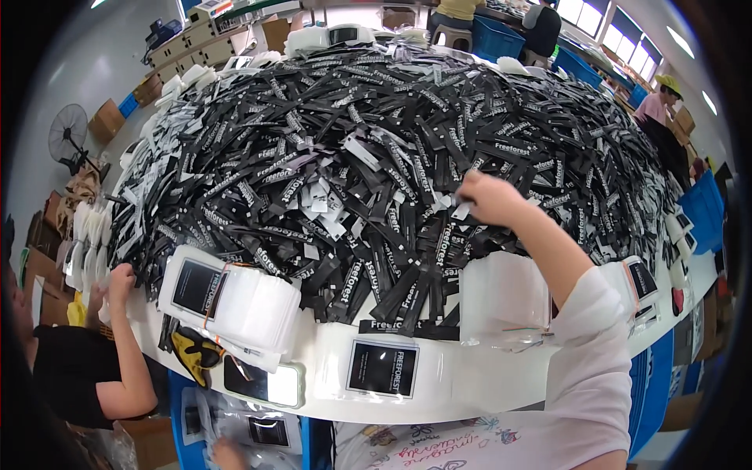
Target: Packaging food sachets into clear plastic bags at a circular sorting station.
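A big heap of slim black packets (pixel 345 270) with white lettering covers the table. My right hand (pixel 495 200) is over the middle right of the heap, its fingers curled together and slightly blurred. Small pale pieces lie beneath the fingertips; what the fingers hold, if anything, is not clear. My left hand (pixel 228 454) is low at the bottom edge, smeared by motion, above a blue bin (pixel 178 427) holding clear plastic bags (pixel 268 431) with dark labels. Nearest me on the table lie a clear bag with a black label (pixel 381 368) and one black packet (pixel 409 330).
Stacks of clear bags (pixel 258 301) and more bags (pixel 505 298) flank the front. A phone (pixel 262 381) and a yellow-and-black item (pixel 196 356) lie front left. A co-worker's arm (pixel 125 352) reaches the left edge. Other people, blue bins (pixel 497 37) and a fan (pixel 69 135) stand farther off.
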{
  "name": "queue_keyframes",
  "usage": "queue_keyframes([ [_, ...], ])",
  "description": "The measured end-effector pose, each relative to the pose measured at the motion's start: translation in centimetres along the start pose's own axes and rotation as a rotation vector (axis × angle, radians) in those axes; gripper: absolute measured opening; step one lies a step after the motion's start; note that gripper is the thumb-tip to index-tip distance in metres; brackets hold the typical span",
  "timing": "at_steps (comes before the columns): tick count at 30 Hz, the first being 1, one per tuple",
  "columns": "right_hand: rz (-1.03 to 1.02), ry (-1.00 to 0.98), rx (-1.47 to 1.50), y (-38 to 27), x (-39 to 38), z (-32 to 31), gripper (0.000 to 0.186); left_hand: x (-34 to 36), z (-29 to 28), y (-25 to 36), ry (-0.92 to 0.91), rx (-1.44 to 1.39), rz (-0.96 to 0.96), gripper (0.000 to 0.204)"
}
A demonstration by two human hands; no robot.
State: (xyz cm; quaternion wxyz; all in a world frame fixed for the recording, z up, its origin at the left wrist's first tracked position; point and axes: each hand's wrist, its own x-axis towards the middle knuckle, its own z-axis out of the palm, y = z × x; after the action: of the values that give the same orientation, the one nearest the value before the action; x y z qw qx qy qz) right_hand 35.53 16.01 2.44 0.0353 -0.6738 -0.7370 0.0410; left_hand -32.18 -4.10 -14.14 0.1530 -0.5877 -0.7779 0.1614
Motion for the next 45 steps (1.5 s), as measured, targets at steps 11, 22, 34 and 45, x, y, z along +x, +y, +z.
queue_keyframes([
  [11, -0.138, 0.668, 0.374, -2.1, -5.0, -2.3, 0.017, -2.0, -17.7, 15.7, 0.201, -1.031, 0.846, 0.012],
  [22, 0.188, 0.887, 0.906, -14.4, -28.9, 10.1, 0.008, -3.6, -24.3, 26.1, 0.116, -1.020, 1.503, 0.031],
  [34, 0.910, 0.326, 1.763, -16.0, -28.3, 8.0, 0.016, -6.7, -26.2, 25.2, 0.145, -1.211, 1.461, 0.035],
  [45, 0.632, 0.089, 1.144, -21.4, -26.8, 3.2, 0.034, -7.5, -28.2, 26.2, 0.087, -1.117, 1.544, 0.078],
])
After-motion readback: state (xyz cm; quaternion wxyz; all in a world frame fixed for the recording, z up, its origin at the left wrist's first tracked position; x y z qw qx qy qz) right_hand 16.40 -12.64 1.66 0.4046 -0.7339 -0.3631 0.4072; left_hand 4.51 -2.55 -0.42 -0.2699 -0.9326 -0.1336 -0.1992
